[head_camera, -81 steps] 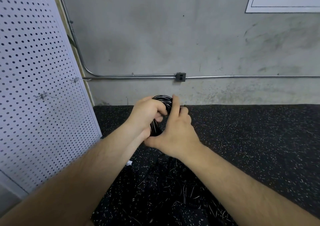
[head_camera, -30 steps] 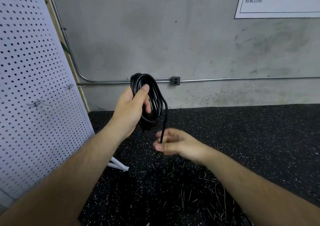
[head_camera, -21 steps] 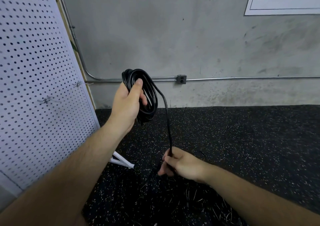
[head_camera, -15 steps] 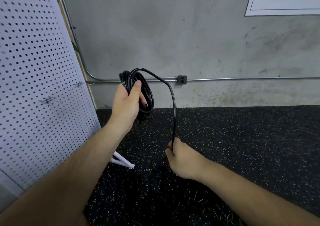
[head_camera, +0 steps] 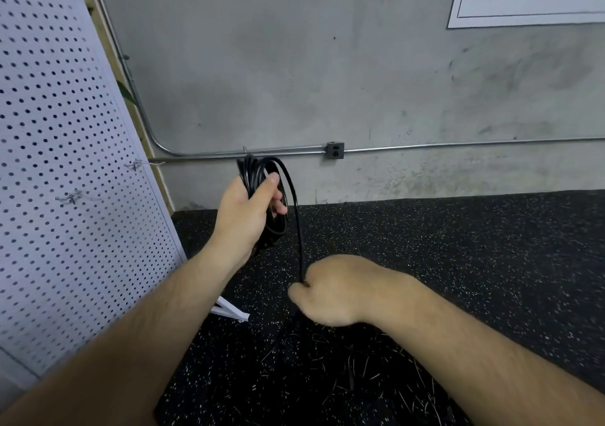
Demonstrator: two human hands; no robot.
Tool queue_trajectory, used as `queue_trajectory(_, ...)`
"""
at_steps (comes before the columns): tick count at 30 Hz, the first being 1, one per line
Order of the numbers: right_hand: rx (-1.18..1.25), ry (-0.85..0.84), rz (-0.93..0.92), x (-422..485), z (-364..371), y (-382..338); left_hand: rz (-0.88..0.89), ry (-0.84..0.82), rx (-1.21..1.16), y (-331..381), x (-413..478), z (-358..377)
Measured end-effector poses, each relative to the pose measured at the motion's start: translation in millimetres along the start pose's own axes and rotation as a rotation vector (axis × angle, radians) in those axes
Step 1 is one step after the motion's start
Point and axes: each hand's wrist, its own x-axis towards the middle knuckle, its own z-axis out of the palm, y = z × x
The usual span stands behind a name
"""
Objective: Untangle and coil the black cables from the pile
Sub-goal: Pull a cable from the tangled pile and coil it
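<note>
Coil (head_camera: 253, 172) is hanging upright in the left hand (head_camera: 244, 218), whose fingers are curling through the loops while the thumb is pressing on their outer side. One loose strand (head_camera: 296, 222) is arcing over the coil's top and dropping almost straight down into the right hand (head_camera: 330, 290), which is sitting lower than the coil and to its right. Its fingers are closing in a fist round the strand. Below that fist the strand is heading toward the pile (head_camera: 343, 366) on the mat (head_camera: 458, 245), where it cannot be traced.

So the free length is running near-vertical from fist up to coil, and the right hand is the one lying nearer the pile. The next wrap is probably calling for the right hand to carry the strand up and over the coil's top while the left is clamping the loops. A snag in the pile could be dragging other cables along.
</note>
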Motion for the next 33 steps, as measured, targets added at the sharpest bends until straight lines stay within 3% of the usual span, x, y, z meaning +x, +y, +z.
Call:
queue_trajectory(7, 0.221, 0.389, -0.245, 2, -17, 19, -0.099, -0.277, -0.028, -1, -13, 11)
queue_trajectory(11, 0.667, 0.522, -0.218, 13, -20, 43, -0.13, -0.31, 0.028, -7, -16, 19)
queue_trajectory(14, 0.936, 0.564, -0.256, 17, -17, 54, -0.178, -0.438, 0.021, -4, -21, 25)
queue_trajectory(19, 1.047, 0.853, -0.082, 23, -21, 76, -0.36, -0.566, -0.171, 0, -20, 21)
queue_trajectory(26, 1.29, 0.753, -0.092, 31, 1, 77, -0.4, -0.613, -0.575, 8, -20, 24)
queue_trajectory(33, 1.218, 0.253, -0.067, 27, 34, 95, -0.309, -0.428, -0.766, 20, 0, 4)
